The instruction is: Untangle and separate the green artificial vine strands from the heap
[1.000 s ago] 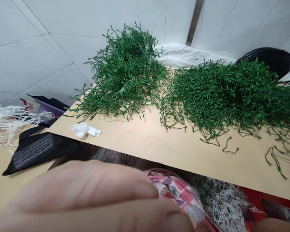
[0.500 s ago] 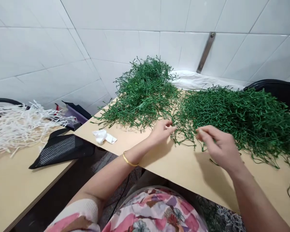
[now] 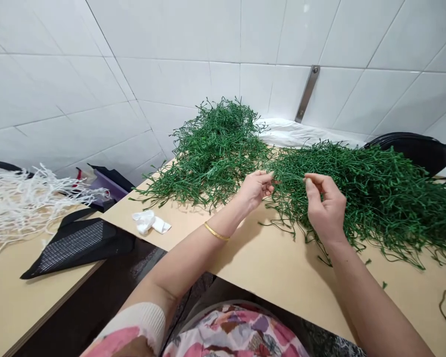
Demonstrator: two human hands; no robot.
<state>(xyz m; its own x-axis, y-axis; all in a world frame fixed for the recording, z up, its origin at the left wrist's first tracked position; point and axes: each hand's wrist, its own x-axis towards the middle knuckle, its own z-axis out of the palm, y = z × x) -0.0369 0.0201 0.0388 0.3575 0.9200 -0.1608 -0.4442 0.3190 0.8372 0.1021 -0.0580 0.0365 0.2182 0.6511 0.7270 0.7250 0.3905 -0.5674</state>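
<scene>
Two heaps of thin green artificial sprigs lie on a pale wooden board (image 3: 282, 263): a tall heap (image 3: 211, 156) at the middle and a wider heap (image 3: 375, 203) to the right. My left hand (image 3: 255, 189) is raised at the near edge where the heaps meet, its fingers pinched on green strands. My right hand (image 3: 324, 201) pinches a strand of the wider heap between thumb and forefinger. A gold bangle (image 3: 216, 231) circles my left wrist. Crumpled white tissue (image 3: 147, 222) lies on the board, left of my left hand.
A second wooden table (image 3: 26, 302) stands to the left, holding a pile of white shredded strands (image 3: 26, 208) and a black mesh pouch (image 3: 78, 249). White cloth (image 3: 301, 134) and a black bag (image 3: 412, 152) lie behind the board, against a tiled wall (image 3: 178, 64).
My view has swung up and settled. Both hands have risen from the board and now pinch strands, with my right hand lifted higher and closer to my left.
</scene>
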